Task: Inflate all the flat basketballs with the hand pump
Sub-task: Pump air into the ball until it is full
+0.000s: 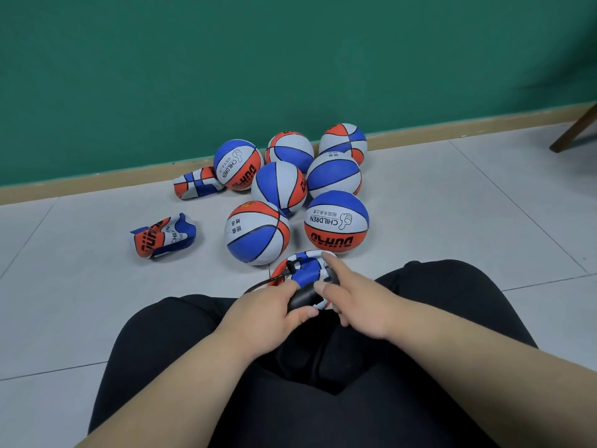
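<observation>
Head view showed the flat basketball (pixel 307 270) lying on the tiled floor (pixel 80 286) just beyond the person's knees (pixel 193 334). It was a red, white and blue skin, sunken and creased, and its near side was hidden behind both hands. A black hand pump (pixel 303 297) lay across it. A thin black hose (pixel 268 281) curved from the pump's 9 o'clock side up onto the ball's upper face.

Seven round, filled balls (pixel 336 221) clustered at 12 o'clock of it, the two nearest just beside it. Two more crumpled balls (pixel 163 236) lay well apart at 10 and 11 o'clock, the farther one against a filled ball. Behind them rose a green wall (pixel 290 59) with wooden skirting, and a wooden leg (pixel 575 130) stood at 2 o'clock.

The left grip (pixel 268 315) was curled round the pump's barrel, at 6 o'clock of the ball. The right grip (pixel 349 302) lay over the pump's other end with its forefinger straight on the ball. Whether it held the pump could not be told.
</observation>
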